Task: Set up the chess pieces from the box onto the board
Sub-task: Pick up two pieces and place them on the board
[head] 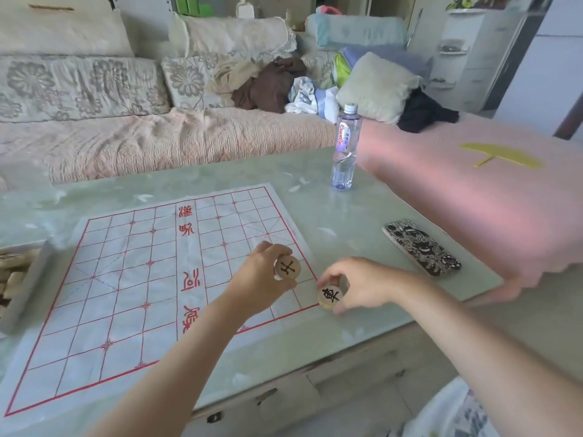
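At the near right corner of the board, the right grip is clamped by the fingertips on a round piece with a black character. It sits right at the corner crossing; I can't tell whether it is touching down or just above. The left grip is closed around a second piece, held up over the board's right side with its face tilted toward the camera.

Risks:
- The board is a thin, creased paper sheet, so pressing or sliding a piece could pucker or shift it on the table.
- The corner piece may land off its crossing, half over the sheet edge.
- The left piece is held tilted and could slip, then roll away on its rim.
- The left forearm crosses over the sheet and could drag it if lowered.

Counts:
- Pieces in the grips: two.
- Pieces standing free on the board: none seen.
- Board: one.
- Box: one, at the left edge, holding more pieces. It is cut off by the frame, so they can't be counted.
- Water bottle: one, upright, beyond the board's far corner.
- Phone: one, lying flat, to the right.
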